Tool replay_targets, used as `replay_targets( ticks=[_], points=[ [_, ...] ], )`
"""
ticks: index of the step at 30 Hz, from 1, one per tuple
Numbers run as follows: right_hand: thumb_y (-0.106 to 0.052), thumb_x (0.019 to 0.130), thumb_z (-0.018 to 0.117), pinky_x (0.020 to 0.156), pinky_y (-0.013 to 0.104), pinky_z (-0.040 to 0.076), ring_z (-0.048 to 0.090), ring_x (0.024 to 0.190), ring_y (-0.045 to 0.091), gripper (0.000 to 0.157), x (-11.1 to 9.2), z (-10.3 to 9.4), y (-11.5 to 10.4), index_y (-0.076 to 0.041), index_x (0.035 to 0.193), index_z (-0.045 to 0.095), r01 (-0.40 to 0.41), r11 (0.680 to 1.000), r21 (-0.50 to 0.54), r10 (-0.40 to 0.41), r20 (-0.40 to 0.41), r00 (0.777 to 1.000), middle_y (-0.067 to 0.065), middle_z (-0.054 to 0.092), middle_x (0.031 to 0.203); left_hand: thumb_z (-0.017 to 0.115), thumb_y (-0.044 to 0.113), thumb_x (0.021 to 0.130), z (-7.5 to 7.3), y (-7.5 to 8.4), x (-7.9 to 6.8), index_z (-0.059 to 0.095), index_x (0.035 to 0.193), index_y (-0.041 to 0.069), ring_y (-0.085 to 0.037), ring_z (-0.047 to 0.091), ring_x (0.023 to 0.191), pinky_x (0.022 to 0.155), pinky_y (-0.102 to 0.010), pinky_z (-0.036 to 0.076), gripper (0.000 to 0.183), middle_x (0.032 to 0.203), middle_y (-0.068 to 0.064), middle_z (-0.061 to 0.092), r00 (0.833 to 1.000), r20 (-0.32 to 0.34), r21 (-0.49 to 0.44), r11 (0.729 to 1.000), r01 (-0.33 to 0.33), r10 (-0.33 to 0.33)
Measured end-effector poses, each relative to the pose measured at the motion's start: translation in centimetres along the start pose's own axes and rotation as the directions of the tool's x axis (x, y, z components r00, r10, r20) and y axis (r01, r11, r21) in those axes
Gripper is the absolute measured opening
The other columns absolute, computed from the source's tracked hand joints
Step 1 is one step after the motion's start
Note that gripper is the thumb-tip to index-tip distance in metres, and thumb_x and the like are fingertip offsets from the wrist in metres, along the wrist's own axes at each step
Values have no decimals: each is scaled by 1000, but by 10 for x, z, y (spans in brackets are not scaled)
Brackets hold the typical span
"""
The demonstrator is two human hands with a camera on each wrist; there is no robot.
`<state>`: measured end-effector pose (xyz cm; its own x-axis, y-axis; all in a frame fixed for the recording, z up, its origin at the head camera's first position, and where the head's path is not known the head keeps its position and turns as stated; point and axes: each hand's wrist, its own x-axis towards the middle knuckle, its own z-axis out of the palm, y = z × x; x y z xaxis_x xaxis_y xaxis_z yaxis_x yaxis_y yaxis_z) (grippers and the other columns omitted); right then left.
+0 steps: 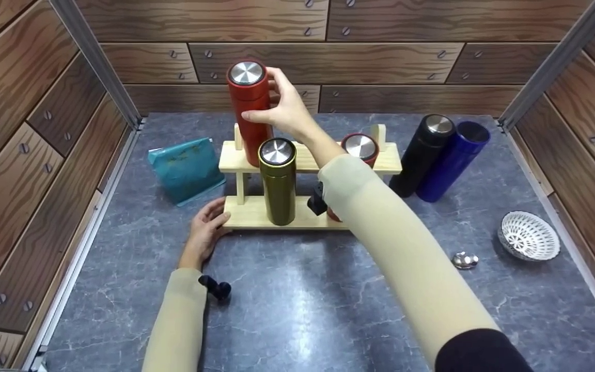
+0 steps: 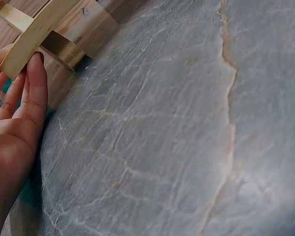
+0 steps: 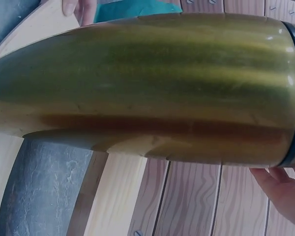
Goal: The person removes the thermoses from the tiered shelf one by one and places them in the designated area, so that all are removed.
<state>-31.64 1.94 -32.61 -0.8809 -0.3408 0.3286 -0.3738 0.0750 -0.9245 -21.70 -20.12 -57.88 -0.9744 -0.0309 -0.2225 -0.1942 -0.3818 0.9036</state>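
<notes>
Right, from my end the step in hand is prob. seating the red bottle (image 1: 248,95) on the upper shelf (image 1: 307,160) of the wooden rack (image 1: 246,214), at its left end. My R hand (image 1: 290,111) is wrapped round it, thumb across the near side, fingers behind. Can't tell for sure if the base is fully down, b/c the gold bottle (image 1: 279,196) partly hides it. My L hand (image 1: 207,227) pinches the left end of the lower shelf, presumably to steady it.

Next move, IMO: check the base sits flat, then let go gently & draw the R hand back w/o knocking the gold bottle, which stands on the lower shelf just in front. A second red bottle (image 1: 359,146) is on the right side of the rack, half hidden by my sleeve. Black bottle (image 1: 421,155) & blue bottle (image 1: 450,165) stand on the bench (image 1: 277,299) just right of the rack, prob. candidates for later.

Re labels: no brand or text I can read on any bottle; lids look plain metal. Teal pouch (image 1: 186,170), left, has faint gold-ish marks, too small to make out.
</notes>
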Motion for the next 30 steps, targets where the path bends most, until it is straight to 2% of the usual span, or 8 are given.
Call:
replay_targets(
  ticks=[8, 16, 19, 26, 30],
  points=[
    [-13, 66, 84, 82, 33, 47, 57, 97, 23, 75, -3, -8, 0, -15, 129, 43, 0, 1000, -16, -1, -73, 997, 8, 55, 112, 67, 4, 84, 0, -3, -1, 51, 130, 9, -25, 57, 102, 68, -30, 53, 49, 128, -13, 50, 1000, -5, -6, 1000, 13, -14],
    [-3, 67, 79, 83, 32, 47, 57, 97, 26, 74, -20, -19, -39, -9, 130, 43, -4, 1000, 17, 6, -157, 988, 10, 55, 112, 68, 6, 84, 1, 0, 1, 50, 131, 8, -24, 55, 106, 72, -32, 53, 51, 128, -13, 50, 1000, -6, 22, 1000, 3, -3],
    [-3, 67, 79, 83, 32, 47, 57, 95, 26, 73, -22, -22, -45, -9, 130, 43, 8, 1000, 26, -3, -180, 984, 10, 56, 110, 68, 6, 84, 1, 0, 1, 49, 131, 7, -25, 54, 107, 74, -32, 53, 51, 128, -13, 49, 1000, 4, 24, 1000, -5, 5],
    [-5, 63, 84, 82, 34, 48, 57, 94, 27, 77, -7, -34, -23, -16, 129, 45, 51, 997, 50, -40, -209, 977, 8, 56, 110, 69, 7, 84, -1, -1, 1, 49, 131, 6, -24, 55, 105, 72, -32, 53, 52, 129, -13, 49, 1000, 3, 23, 1000, -9, 9],
    [-4, 63, 84, 81, 35, 48, 57, 93, 27, 76, -9, -40, -25, -15, 128, 46, 71, 996, 54, -57, -224, 973, 8, 57, 110, 69, 7, 83, -1, -1, 0, 48, 132, 6, -23, 56, 103, 71, -32, 53, 53, 129, -14, 49, 1000, -2, 27, 1000, -15, 15]
  ],
)
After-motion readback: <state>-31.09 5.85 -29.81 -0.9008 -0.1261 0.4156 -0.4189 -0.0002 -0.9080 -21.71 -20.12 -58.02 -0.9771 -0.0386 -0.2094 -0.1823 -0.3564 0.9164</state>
